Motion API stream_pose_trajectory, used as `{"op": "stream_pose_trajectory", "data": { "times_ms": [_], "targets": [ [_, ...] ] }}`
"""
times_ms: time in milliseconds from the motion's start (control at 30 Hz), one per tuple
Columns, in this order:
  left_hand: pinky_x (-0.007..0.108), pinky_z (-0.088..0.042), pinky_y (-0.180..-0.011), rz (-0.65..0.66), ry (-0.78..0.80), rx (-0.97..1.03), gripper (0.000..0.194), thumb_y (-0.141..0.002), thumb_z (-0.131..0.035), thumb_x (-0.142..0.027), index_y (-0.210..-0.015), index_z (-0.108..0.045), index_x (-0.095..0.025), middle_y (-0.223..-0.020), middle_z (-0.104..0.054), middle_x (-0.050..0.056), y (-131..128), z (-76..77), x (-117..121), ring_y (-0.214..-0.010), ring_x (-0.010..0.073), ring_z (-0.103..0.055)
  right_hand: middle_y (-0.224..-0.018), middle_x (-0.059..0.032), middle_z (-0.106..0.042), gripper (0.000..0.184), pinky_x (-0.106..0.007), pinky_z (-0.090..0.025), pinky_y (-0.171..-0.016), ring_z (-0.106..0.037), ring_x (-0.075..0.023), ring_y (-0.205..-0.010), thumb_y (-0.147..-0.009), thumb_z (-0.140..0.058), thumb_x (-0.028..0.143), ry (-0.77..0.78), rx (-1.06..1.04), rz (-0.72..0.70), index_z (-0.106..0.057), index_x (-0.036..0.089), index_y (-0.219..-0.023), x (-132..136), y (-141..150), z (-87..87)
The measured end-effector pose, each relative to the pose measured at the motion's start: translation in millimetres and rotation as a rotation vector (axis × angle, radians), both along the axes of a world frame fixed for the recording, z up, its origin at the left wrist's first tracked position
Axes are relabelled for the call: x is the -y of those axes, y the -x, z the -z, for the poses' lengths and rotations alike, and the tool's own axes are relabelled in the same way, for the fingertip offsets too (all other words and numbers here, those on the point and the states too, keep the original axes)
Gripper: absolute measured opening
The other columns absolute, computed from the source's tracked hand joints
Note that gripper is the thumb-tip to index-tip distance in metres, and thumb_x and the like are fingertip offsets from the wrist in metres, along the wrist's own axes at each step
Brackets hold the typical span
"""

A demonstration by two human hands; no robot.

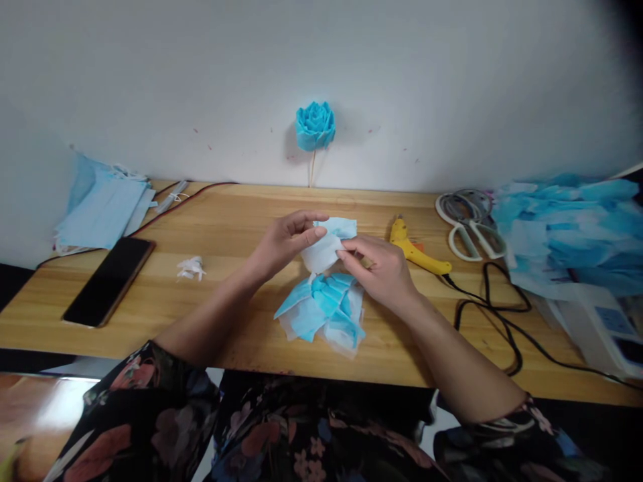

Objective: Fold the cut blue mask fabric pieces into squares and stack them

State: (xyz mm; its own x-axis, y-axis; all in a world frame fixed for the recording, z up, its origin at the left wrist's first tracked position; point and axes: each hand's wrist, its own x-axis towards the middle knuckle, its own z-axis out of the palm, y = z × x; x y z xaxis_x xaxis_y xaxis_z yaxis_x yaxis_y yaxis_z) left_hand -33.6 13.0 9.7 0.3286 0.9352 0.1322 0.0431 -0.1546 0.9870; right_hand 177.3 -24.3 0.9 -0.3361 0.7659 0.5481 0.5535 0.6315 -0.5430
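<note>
Over the middle of the table, a light blue and white piece of face mask fabric (pixel 321 253) is stretched between my two hands. My left hand (pixel 289 239) has its thumb and fingertips closed at the upper left edge of that piece. The thumb and forefinger of my right hand (pixel 382 271) pinch its right edge. Just below, a loose heap of cut blue and white mask pieces (pixel 321 304) lies on the wood.
A blue fabric rose (pixel 315 127) on a thin stick stands against the wall. To the right are a yellow glue gun (pixel 414 251) with a black cord, scissors (pixel 475 241) and piled mask fabric (pixel 573 234). Leftward are a phone (pixel 109 281), white scraps (pixel 191 268) and face masks (pixel 103 207).
</note>
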Motion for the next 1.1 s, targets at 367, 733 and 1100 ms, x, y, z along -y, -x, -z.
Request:
{"op": "stream_pose_trajectory", "data": {
  "times_ms": [367, 733, 1100],
  "targets": [
    [0.029, -0.046, -0.069, -0.077, -0.128, -0.048, 0.030, -0.078, -0.080, -0.046, -0.068, -0.073, -0.019, -0.070, -0.066, 0.001, -1.7, -1.7, 3.0, -0.070, 0.0143, -0.059, -0.081, -0.0010, -0.077, 0.017, -0.031, -0.051, -0.070, -0.067, -0.0158, -0.071, -0.096, -0.060, 0.028, 0.084, -0.069, 0.103, -0.076, 0.025, -0.091, -0.6, -0.6, -1.0],
    [0.025, -0.044, -0.059, -0.172, 0.054, 0.091, 0.038, -0.071, -0.084, -0.055, -0.072, -0.073, -0.019, -0.070, -0.069, 0.000, -1.8, -3.6, 3.8, -0.063, 0.0123, -0.056, -0.093, -0.0040, -0.079, 0.020, -0.029, -0.052, -0.063, -0.070, -0.0172, -0.077, -0.086, -0.068, 0.031, 0.277, -0.312, 0.202, -0.073, 0.023, -0.103, -3.3, -0.6, -3.0],
    [0.026, -0.049, -0.061, -0.094, 0.069, 0.145, 0.035, -0.072, -0.084, -0.054, -0.073, -0.074, -0.020, -0.071, -0.070, -0.001, -5.4, -5.2, 8.7, -0.063, 0.0121, -0.059, -0.104, -0.0053, -0.074, 0.045, -0.033, -0.057, -0.075, -0.068, -0.0181, -0.086, -0.079, -0.078, 0.052, 0.658, -0.515, -0.082, -0.068, 0.024, -0.113, -7.0, -0.5, 7.1]
  ]
}}
